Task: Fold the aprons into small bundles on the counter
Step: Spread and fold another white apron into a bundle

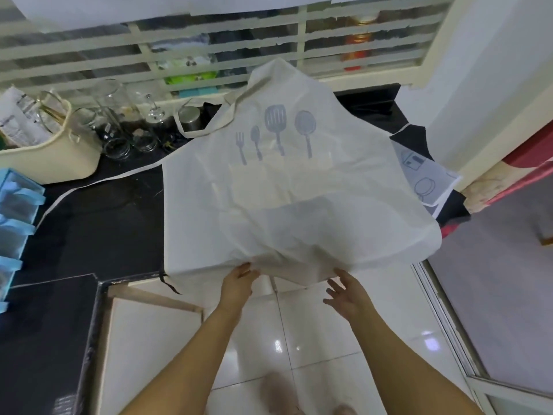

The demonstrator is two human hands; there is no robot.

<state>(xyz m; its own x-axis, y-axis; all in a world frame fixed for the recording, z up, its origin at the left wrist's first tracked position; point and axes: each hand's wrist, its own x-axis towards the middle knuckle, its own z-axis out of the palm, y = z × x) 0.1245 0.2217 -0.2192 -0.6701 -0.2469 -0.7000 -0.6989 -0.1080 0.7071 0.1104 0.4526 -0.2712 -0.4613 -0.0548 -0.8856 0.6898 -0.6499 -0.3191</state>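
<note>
Arms outstretched, the left hand (239, 281) pinches the hem of the cream apron (299, 199) (four printed utensils), the right hand (348, 293) hovers spread, holding nothing; a second apron (426, 178) peeks from beneath.

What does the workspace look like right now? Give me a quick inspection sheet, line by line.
Surface: black counter, mostly covered by cloth.
Job's things: cream apron with a utensil print, unfolded, near hem lifted past the counter edge; second apron partly showing under it at the right.
Clutter: glass jars, steel cup and basket along the back; blue trays at the left.
Grippers: left hand holds the cream apron's hem; right hand open beside the hem.
Cables: nothing seen.
Surroundings: barred window behind; white floor tiles below.
</note>
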